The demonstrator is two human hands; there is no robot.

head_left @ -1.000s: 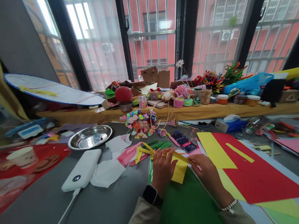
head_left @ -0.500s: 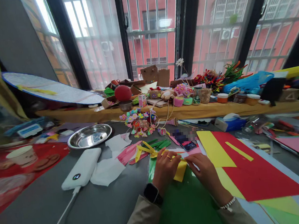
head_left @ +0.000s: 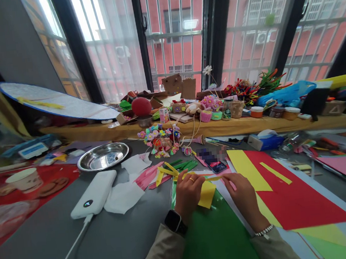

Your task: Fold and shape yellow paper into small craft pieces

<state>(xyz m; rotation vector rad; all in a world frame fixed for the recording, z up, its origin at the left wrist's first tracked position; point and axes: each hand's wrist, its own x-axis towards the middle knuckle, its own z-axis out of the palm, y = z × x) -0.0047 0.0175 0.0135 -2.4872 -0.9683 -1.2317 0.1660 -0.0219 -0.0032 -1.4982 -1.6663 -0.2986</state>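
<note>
My left hand [head_left: 189, 193] is closed on one end of a narrow yellow paper strip [head_left: 213, 179]. The strip's other end is pinched in my right hand [head_left: 240, 192], so it stretches nearly level between both hands. Just below it, a yellow paper piece [head_left: 207, 194] lies on the green sheet [head_left: 217, 240]. Past my left fingers lie folded yellow strips [head_left: 167, 170], green strips [head_left: 183, 165] and pink paper [head_left: 150, 176]. On the right, a large red sheet [head_left: 297, 198] overlaps yellow sheets [head_left: 248, 171], with one loose yellow strip [head_left: 275, 172] on top.
A white power bank [head_left: 95, 195] with a cable sits left of white tissue [head_left: 124, 197]. Behind them is a metal plate [head_left: 103, 156]. A phone [head_left: 212, 161] lies beyond my hands, near a bundle of colourful flowers [head_left: 160, 139]. Craft items crowd the windowsill [head_left: 114, 131].
My right hand has moved a little to the right, away from my left. More of the yellow strip now shows between them. The camera view has shifted slightly.
</note>
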